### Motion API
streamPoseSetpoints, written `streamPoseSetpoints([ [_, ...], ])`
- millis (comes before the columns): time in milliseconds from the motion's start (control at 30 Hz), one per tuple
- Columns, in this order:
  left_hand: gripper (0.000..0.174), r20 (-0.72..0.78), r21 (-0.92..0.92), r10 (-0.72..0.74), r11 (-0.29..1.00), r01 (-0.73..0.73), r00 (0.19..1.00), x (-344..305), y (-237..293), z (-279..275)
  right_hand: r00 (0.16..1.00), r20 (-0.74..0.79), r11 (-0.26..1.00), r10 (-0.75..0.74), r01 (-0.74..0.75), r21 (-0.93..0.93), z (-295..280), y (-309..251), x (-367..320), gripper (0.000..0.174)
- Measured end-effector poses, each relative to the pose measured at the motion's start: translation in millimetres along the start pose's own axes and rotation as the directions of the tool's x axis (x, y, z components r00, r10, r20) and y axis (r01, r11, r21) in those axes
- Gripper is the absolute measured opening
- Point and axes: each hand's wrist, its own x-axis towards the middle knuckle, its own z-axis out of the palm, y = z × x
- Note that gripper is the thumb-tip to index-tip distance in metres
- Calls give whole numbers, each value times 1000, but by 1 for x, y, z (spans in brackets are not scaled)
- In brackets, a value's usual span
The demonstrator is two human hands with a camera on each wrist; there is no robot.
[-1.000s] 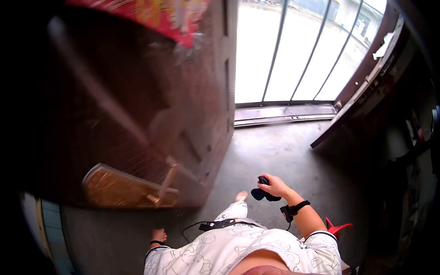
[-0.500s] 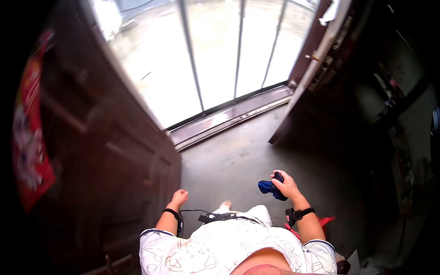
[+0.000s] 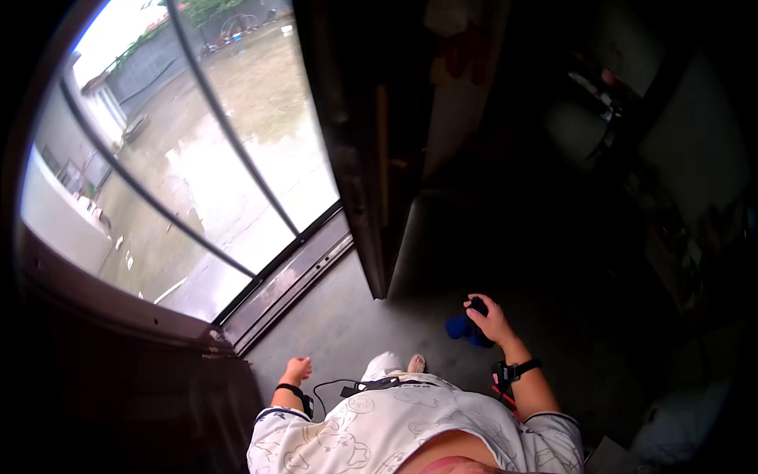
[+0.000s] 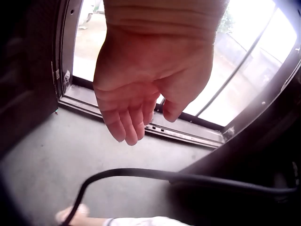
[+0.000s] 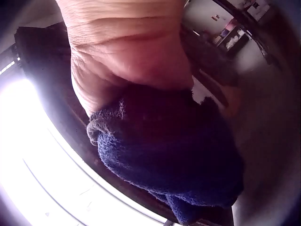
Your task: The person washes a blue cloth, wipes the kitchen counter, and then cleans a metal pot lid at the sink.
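Observation:
My right hand (image 3: 491, 320) grips a bunched dark blue terry cloth (image 3: 460, 328), part of which hangs out beside the fingers. Up close in the right wrist view, the blue cloth (image 5: 174, 146) fills the palm and hides the fingers; its pile is fluffy and one edge is greyish. On the other side my left hand (image 3: 298, 369) hangs with nothing in it. The left wrist view shows that left hand (image 4: 150, 80) palm towards the camera, its fingers loosely straight above the floor near the doorway.
A barred opening (image 3: 229, 134) gives onto a bright yard, with a metal sill (image 3: 296, 276) along its foot. One dark door leaf (image 3: 371, 182) stands ajar ahead; another dark panel (image 3: 150, 395) is at the left. A black cable (image 4: 141, 173) runs by my left wrist. The room's right side is dark.
My view has turned right, so the doorway has slid to the left of the picture. The left hand has come away from the left door's side; the right hand keeps the cloth.

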Motion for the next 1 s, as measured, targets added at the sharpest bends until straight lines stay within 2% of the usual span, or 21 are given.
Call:
streamPoseSetpoints([
  [67,26,-39,-4,-35,999,34,999,1,6,24,1000,-27,1000,2,-2,13,-27,19,26,34],
  [133,26,-68,-34,-74,997,72,995,2,32,50,999,13,989,40,-41,141,-61,25,73,37],
  [200,24,-51,-20,-126,992,125,991,21,48,76,1000,4,994,21,-22,106,-92,44,120,39],
  [267,25,144,-65,-238,966,249,960,60,53,94,1000,-18,994,-22,24,108,-113,55,163,38],
  [300,24,213,-31,-277,956,290,937,73,68,109,999,-17,999,-38,37,-36,-130,70,185,36],
  [333,23,253,25,-268,962,271,930,86,86,128,998,-58,999,-16,15,-30,-148,70,201,36],
  [400,21,331,169,-155,980,103,931,114,128,171,989,-39,930,139,-144,-339,-189,44,237,35],
  [433,20,375,249,-54,968,-44,925,128,154,195,986,-88,925,140,-162,-343,-215,33,256,35],
  [467,20,419,321,48,926,-197,907,142,186,215,979,-68,928,193,-205,-310,-237,22,268,36],
  [500,19,466,372,134,868,-331,875,158,222,233,966,-42,926,255,-257,-275,-257,12,283,37],
  [567,20,545,408,276,738,-538,792,190,305,274,958,-96,925,270,-285,-253,-298,26,317,37],
  [633,21,589,382,379,648,-659,714,220,392,317,954,-140,928,264,-291,-234,-339,55,354,38],
  [700,24,606,306,495,578,-757,623,252,469,359,933,-301,928,197,-276,-249,-389,89,384,39],
  [733,25,600,270,554,538,-798,577,262,487,368,930,-319,930,183,-269,-249,-398,97,362,39],
  [800,28,591,160,688,412,-897,421,285,546,404,913,-300,921,277,-342,-189,-445,122,387,40],
  [867,32,545,66,795,274,-959,265,300,592,436,917,-301,928,260,-324,-185,-496,132,410,39],
  [900,32,540,62,797,281,-958,269,299,599,450,921,-304,938,244,-304,-166,-517,133,421,39],
  [933,28,373,131,687,627,-768,624,299,622,472,925,-302,938,230,-294,-185,-549,139,441,39],
  [967,25,185,128,431,880,-456,883,299,644,484,931,-320,959,177,-237,-159,-573,150,458,41],
  [1000,24,8,52,79,996,-79,997,302,663,489,931,-341,976,126,-178,-125,-591,163,476,44],
])
